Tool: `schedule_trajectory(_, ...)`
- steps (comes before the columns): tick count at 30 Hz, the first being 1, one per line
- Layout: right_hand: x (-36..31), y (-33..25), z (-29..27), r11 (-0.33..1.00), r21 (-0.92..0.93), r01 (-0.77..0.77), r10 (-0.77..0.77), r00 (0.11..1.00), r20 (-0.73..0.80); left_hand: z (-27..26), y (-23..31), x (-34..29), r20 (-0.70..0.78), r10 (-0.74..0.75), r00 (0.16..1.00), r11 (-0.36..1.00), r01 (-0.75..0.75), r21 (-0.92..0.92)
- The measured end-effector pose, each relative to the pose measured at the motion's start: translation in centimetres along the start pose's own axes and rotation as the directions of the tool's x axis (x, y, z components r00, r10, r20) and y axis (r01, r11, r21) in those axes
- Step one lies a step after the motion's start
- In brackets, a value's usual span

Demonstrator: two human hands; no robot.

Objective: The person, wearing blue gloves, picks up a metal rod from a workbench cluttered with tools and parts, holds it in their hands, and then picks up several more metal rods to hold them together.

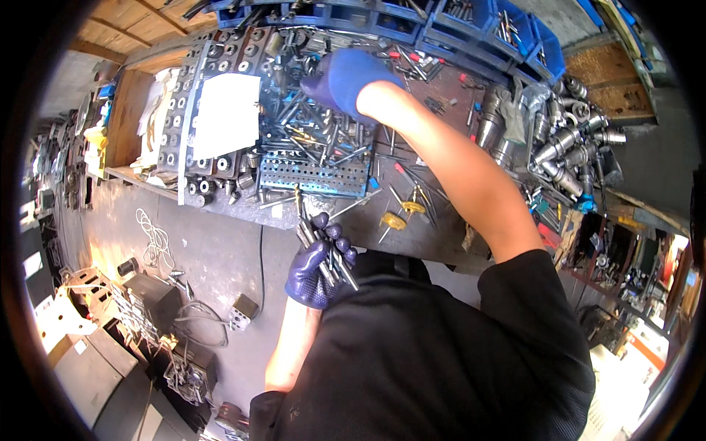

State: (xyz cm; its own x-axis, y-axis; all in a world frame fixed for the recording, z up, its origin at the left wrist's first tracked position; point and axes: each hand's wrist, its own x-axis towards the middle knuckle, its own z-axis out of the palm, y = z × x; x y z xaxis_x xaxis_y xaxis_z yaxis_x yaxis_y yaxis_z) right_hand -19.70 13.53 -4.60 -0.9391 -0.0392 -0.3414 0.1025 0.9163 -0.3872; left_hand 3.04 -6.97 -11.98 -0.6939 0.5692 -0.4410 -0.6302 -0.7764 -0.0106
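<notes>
My left hand point(312, 273), in a purple-blue coated glove, is closed around a bundle of drill bits point(323, 256) near the front edge of the workbench. The bits are long, slim and steel-coloured, with a gold-coloured one point(297, 200) rising above the rest. Over the heap of loose bits point(312, 140) at the back of the bench, my right hand point(342, 79) reaches in, gloved in blue. Its fingertips point left and down into the heap, and I cannot make out what they hold. A blue perforated rack point(316, 175) lies under the near side of the heap.
A white paper sheet point(226, 115) covers part of the tool-holder rack at left. Blue bins point(390, 23) line the back. Steel tool holders point(565, 143) are piled at right, and yellow-handled tools point(394, 220) lie near the front edge. A cable point(262, 272) hangs toward the floor.
</notes>
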Motion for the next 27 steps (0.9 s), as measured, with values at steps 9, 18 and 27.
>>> schedule_trajectory(9,-8.8,13.1,-3.7,0.997,0.069,0.023,0.009,0.901,-0.434,-0.8,-0.4,0.5,-0.033,-0.011,0.999,0.999,0.012,0.036)
schedule_trajectory(18,-15.7,19.9,10.1,0.975,0.058,-0.215,0.223,0.942,-0.253,-0.3,-1.6,2.1,-0.007,-0.166,0.986,0.984,0.166,0.063)
schedule_trajectory(27,-9.7,16.9,13.2,0.993,-0.111,0.049,-0.080,0.952,-0.295,-0.2,-2.3,1.5,-0.074,-0.143,0.987,0.975,0.154,0.161)
